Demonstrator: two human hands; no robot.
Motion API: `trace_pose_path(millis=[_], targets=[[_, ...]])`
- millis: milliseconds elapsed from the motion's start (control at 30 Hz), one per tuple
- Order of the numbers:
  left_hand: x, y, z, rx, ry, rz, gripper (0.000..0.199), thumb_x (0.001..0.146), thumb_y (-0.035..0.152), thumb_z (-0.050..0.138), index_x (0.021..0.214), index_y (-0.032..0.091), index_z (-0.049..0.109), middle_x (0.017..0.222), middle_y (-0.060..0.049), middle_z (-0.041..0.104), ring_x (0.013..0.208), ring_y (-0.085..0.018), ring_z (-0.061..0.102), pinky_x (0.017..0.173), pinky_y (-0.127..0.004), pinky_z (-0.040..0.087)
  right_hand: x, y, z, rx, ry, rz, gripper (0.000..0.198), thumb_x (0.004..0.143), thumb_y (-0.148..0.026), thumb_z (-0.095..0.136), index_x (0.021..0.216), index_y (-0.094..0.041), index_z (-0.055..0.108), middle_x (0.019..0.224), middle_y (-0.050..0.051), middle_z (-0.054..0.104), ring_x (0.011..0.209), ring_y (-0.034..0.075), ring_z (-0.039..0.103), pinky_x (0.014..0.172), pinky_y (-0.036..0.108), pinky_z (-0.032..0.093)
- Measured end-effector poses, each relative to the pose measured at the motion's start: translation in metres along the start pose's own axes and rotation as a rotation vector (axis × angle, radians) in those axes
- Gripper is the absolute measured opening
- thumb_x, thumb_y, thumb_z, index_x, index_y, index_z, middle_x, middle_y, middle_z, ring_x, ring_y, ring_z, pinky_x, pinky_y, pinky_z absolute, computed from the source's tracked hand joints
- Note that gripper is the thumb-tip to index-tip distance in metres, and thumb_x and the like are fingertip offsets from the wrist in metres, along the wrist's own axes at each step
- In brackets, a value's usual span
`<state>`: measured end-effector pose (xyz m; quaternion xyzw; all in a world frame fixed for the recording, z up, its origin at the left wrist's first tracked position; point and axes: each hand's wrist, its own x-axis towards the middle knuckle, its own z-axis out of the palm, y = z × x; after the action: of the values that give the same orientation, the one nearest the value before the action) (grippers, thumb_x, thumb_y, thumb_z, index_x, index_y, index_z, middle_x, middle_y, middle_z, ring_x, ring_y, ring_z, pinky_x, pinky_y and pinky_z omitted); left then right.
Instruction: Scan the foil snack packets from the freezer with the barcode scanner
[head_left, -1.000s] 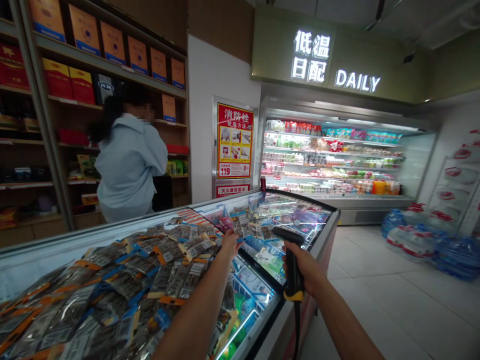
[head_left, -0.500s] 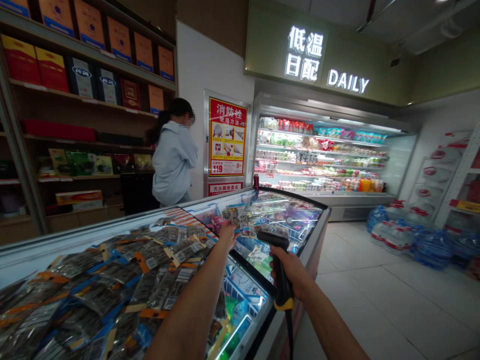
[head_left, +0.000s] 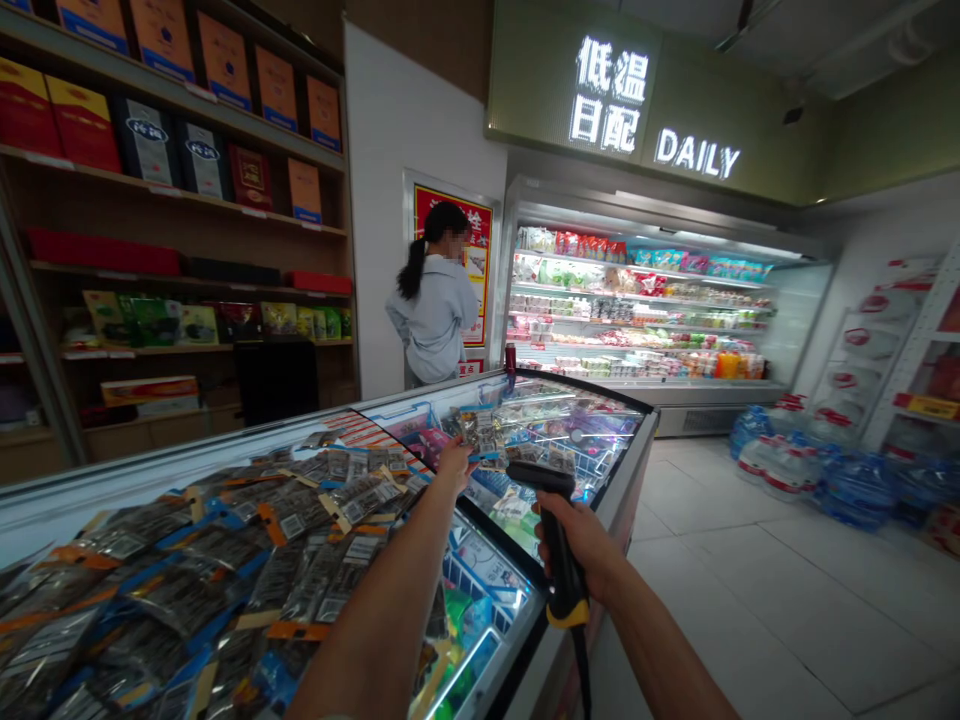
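Observation:
My right hand (head_left: pixel 581 545) is wrapped around the grip of a black barcode scanner (head_left: pixel 561 550) with a yellow-trimmed base and a hanging cable. The scanner's head points left, toward my left hand (head_left: pixel 455 468). Stretched out over the freezer's glass lid, my left hand has its fingers closed at the near edge of a small clear snack packet (head_left: pixel 478 428); the fingertips are partly hidden. More packets lie just beyond it on the glass. Nearer to me, a large heap of similar packets (head_left: pixel 300 540) with blue and orange edges covers the left part of the freezer.
The chest freezer (head_left: pixel 630 470) has a pale rim and holds wire baskets under its glass. A dark red can (head_left: pixel 511 358) stands at its far corner. Behind it a person (head_left: pixel 439 320) stands. Bottled water packs (head_left: pixel 780 465) sit on the floor at right; shelves (head_left: pixel 172 190) line the left.
The person behind the freezer has walked to the right, now in front of the red poster. My hands, the scanner and the packets stay nearly in place.

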<state>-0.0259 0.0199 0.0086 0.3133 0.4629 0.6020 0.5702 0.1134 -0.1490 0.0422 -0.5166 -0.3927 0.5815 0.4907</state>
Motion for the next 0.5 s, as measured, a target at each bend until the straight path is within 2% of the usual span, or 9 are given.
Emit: trace_pose_path(millis=[200,500], targets=[[0.001,0.0007,0.0021,0.014,0.017,-0.001,0.024,0.07,0.0,0.043,0.083,0.019,0.05,0.088,-0.001,0.058,0.077,-0.01,0.056,0.064,-0.021,0.046,-0.0027,-0.0002,0.0018,0.017,-0.005,-0.001,0.021,0.071,-0.037,0.052,0.07,-0.017,0.047,0.047,-0.005,0.047,0.033,0.008,0.044,0.029,0.021,0.037],[0.0052,-0.0011,-0.0026,-0.028,0.053,0.01,0.024,0.068,-0.002,0.046,0.079,0.018,0.05,0.074,0.0,0.054,0.067,-0.009,0.054,0.064,-0.025,0.047,-0.0043,-0.0033,0.0013,-0.017,0.008,0.001,0.022,0.07,-0.039,0.052,0.072,-0.017,0.048,0.047,-0.005,0.048,0.034,0.008,0.045,0.03,0.021,0.038]])
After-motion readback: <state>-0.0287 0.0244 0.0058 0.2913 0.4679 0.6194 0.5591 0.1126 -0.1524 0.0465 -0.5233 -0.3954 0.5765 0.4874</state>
